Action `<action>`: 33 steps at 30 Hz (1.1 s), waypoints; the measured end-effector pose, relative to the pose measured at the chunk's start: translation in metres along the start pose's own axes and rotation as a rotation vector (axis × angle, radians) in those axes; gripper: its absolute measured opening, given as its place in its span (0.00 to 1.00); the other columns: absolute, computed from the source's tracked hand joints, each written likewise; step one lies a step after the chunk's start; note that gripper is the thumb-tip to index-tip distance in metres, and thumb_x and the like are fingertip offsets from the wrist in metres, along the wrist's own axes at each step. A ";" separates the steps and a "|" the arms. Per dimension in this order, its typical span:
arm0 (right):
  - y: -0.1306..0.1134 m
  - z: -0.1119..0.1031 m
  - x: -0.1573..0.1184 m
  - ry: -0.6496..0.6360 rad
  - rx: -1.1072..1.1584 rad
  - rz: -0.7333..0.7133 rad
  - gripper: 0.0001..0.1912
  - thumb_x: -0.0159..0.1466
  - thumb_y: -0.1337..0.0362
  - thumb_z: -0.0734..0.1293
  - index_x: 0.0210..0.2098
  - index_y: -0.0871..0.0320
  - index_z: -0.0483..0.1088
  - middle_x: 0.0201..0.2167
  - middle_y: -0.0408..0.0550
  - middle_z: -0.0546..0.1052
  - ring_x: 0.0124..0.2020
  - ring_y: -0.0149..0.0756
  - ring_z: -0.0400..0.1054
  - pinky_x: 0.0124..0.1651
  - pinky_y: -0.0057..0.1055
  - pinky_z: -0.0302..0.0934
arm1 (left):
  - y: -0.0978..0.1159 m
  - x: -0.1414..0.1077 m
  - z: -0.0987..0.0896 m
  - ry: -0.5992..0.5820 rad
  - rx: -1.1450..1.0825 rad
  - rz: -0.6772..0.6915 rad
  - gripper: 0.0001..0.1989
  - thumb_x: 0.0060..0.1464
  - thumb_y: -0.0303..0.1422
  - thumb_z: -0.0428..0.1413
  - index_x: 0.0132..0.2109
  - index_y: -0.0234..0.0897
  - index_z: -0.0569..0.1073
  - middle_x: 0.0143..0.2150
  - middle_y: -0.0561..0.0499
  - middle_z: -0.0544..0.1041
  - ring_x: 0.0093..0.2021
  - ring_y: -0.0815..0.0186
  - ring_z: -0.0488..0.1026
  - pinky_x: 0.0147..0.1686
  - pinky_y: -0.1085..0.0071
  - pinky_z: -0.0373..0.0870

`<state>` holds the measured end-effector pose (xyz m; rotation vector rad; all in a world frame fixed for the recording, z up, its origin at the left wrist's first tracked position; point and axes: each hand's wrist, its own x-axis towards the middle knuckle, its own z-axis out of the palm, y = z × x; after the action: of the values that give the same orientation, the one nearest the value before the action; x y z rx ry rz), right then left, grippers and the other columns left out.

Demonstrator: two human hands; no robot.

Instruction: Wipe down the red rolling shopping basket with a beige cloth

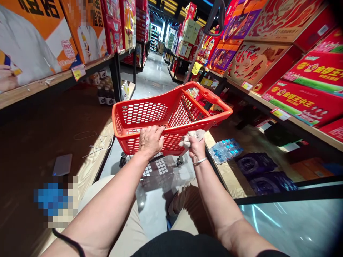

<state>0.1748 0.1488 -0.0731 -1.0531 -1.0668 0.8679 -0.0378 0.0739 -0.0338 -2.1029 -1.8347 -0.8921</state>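
Observation:
A red plastic shopping cart (144, 110) with honeycomb-holed sides stands crosswise in front of me, its basket holding nothing that I can make out. My left hand (151, 141) is closed over the near rim, fingertips reaching to the inner side. Bunched in my right hand (197, 148) is a whitish cloth (192, 137), pressed to the outer side of the cart just below the rim. A bracelet circles the right wrist. The fingers under the cloth are partly hidden.
Shelves with gift boxes flank the aisle: orange cartons (85, 32) at left, red boxes (297, 96) at right. Shrink-wrapped bottles (226, 150) lie on the low right shelf. A white cable (100, 141) and a flat device (63, 165) lie at left. Shiny floor (158, 67) runs onward.

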 end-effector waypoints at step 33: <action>-0.096 0.025 0.000 -0.696 -1.125 -0.940 0.19 0.68 0.70 0.62 0.55 0.49 0.74 0.59 0.47 0.71 0.54 0.41 0.66 0.61 0.43 0.58 | 0.015 0.008 0.010 0.086 -0.117 0.155 0.28 0.58 0.35 0.56 0.64 0.33 0.68 0.57 0.38 0.76 0.55 0.51 0.71 0.57 0.54 0.59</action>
<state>0.1569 0.1283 0.0220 -0.9061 -2.5094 -0.2789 -0.0206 0.0829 -0.0337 -2.2028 -1.5884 -1.0556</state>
